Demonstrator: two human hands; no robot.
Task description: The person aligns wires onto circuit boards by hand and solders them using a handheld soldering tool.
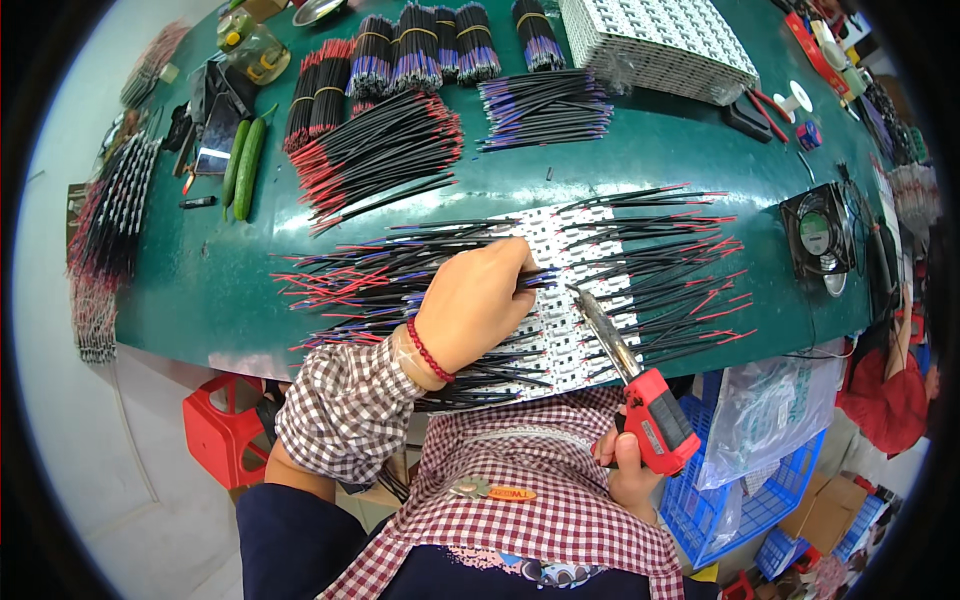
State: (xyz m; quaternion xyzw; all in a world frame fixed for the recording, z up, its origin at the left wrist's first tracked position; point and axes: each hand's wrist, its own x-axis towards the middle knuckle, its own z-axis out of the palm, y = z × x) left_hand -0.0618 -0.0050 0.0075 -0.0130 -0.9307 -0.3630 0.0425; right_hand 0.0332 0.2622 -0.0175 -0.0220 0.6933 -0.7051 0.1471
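Note:
A white panel of small circuit boards [605, 215] lies at the table's near edge, with rows of black wires [690, 260] with red tips fanning out on both sides. My left hand [475, 305] reaches over the panel, thumb and fingers pinched on black wires with blue ends [540, 279]. In my right hand [630, 475] is a red and black soldering gun [662, 425], gripped from below. Its metal tip slants up and left to the board pads, close to the held wire ends; whether it touches them I cannot tell.
Loose black wires with red ends [385, 150], blue-ended wires [545, 108] and tied bundles [415, 50] lie beyond the panel. A stack of white panels [660, 45] stands at the back. Two cucumbers [245, 170] are left, a small fan [818, 235] right. Below are a red stool [215, 430] and blue crate [700, 510].

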